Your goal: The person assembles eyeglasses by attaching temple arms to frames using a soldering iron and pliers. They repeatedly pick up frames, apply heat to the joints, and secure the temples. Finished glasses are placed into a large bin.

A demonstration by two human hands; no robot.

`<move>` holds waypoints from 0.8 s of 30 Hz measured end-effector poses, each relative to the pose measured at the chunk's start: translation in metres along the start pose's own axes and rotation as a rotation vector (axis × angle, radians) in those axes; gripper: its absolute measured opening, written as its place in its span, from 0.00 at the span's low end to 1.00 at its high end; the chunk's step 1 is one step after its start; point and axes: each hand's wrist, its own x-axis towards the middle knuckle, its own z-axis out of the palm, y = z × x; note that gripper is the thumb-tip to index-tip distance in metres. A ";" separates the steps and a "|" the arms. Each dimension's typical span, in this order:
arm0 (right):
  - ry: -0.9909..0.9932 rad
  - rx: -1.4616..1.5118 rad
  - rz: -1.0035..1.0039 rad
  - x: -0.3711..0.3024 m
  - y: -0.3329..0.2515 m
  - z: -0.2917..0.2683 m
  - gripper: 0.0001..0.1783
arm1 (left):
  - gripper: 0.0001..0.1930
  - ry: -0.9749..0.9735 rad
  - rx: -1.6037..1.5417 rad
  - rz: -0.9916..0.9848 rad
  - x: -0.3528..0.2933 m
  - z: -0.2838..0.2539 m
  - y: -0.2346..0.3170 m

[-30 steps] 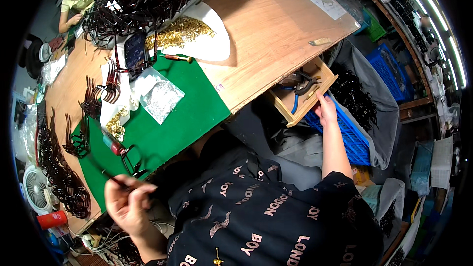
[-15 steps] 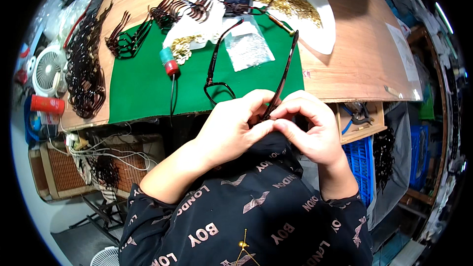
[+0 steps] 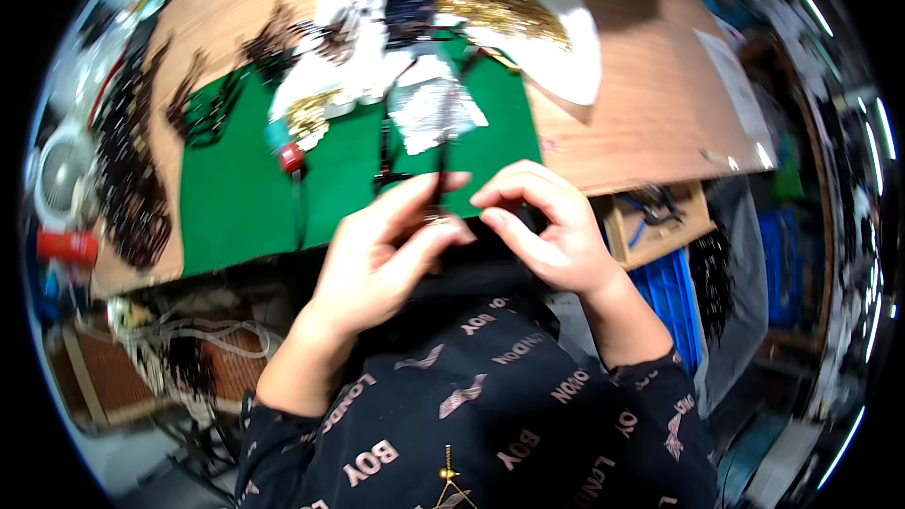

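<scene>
My left hand [image 3: 363,269] is closed around a dark eyeglass frame [image 3: 443,155], its thumb and fingers near the hinge end of one temple. The other temple points away over the green mat [image 3: 236,207], and motion smears the frame. To the right, my right hand [image 3: 566,240] is apart from the glasses, thumb and index finger curved toward each other with a small gap at the tips. Nothing shows between them. Beyond the hands lie a clear bag of small silvery parts [image 3: 438,113] and a heap of small gold pieces [image 3: 309,118].
A red and teal corded device [image 3: 290,158] lies on the mat. Farther back are a dark phone [image 3: 412,8] and a white tray [image 3: 575,75] with gold parts. Dark eyeglass parts [image 3: 137,170] pile up at left, by a fan [image 3: 66,174]. An open drawer [image 3: 617,231] holds pliers.
My right hand has come off the glasses and moved away from my left hand. My left hand with the glasses has shifted left, and the whole view has turned slightly.
</scene>
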 end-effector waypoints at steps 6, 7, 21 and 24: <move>0.858 -0.400 0.380 -0.083 0.097 -0.112 0.06 | 0.17 0.154 0.183 0.250 -0.018 -0.025 0.000; 0.839 -0.696 0.502 -0.106 0.110 -0.137 0.09 | 0.16 0.198 0.192 0.228 -0.017 -0.024 0.001; 1.209 0.117 0.871 -0.191 0.213 -0.215 0.19 | 0.21 0.198 0.092 0.185 -0.029 -0.032 0.022; 1.239 -0.101 0.526 -0.176 0.170 -0.202 0.22 | 0.21 0.168 0.076 0.177 -0.028 -0.032 0.023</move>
